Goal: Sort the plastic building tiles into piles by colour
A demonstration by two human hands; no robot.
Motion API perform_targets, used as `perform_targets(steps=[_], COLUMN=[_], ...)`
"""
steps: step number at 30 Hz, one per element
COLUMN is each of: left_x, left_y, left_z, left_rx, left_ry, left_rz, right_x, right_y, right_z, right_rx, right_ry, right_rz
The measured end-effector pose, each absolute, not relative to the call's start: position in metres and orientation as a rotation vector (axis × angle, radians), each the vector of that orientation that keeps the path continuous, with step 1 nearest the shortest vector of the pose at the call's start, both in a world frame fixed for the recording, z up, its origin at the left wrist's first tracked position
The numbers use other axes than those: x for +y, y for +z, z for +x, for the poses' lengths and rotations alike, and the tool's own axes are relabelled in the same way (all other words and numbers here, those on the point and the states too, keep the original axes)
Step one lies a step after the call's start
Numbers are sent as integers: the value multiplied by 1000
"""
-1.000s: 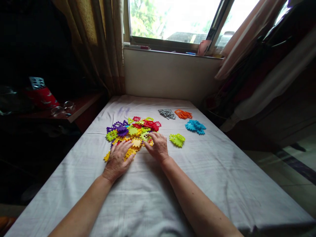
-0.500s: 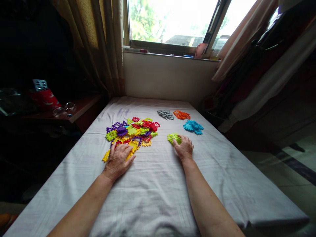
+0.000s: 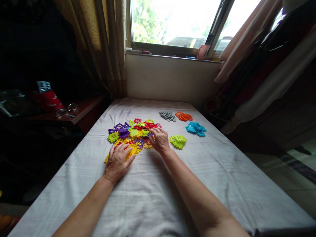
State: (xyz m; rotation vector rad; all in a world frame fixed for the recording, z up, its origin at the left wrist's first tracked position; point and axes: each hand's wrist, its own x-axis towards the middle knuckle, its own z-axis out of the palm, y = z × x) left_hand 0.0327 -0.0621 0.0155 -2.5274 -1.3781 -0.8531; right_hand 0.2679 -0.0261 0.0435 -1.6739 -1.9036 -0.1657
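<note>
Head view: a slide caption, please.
Left hand and right hand at a multicoloured pile, four single-colour heaps nearby.

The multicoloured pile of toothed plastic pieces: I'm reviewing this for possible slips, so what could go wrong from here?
Pieces in the multicoloured pile of toothed plastic pieces overlap, so lifting one with the right hand might drag its neighbours along.

The lime-green heap of toothed plastic pieces lies just beside that hand; a careless sideways brush could scatter it.

The grey plastic heap and orange plastic heap sit close together, so a knock might mix them.
</note>
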Motion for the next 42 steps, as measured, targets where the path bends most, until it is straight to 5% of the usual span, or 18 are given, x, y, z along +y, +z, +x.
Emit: perform_targets(steps=[14,28,42], left_x=[-57,-54,-52], left_y=[9,9,7], left_z=[28,25,26], left_rx=[-1360,-1383,-1371], left_ry=[-916,-939,-994], left_rz=[-2588,-2565,-2605], right_x=[-52,-84,-54], right_y=[29,9,39], right_z=[268,399,272], right_rx=[-2003,-1045,-1771], right_ry=[-153,-236,-193], right_rz=[-1561,-2043,-1738])
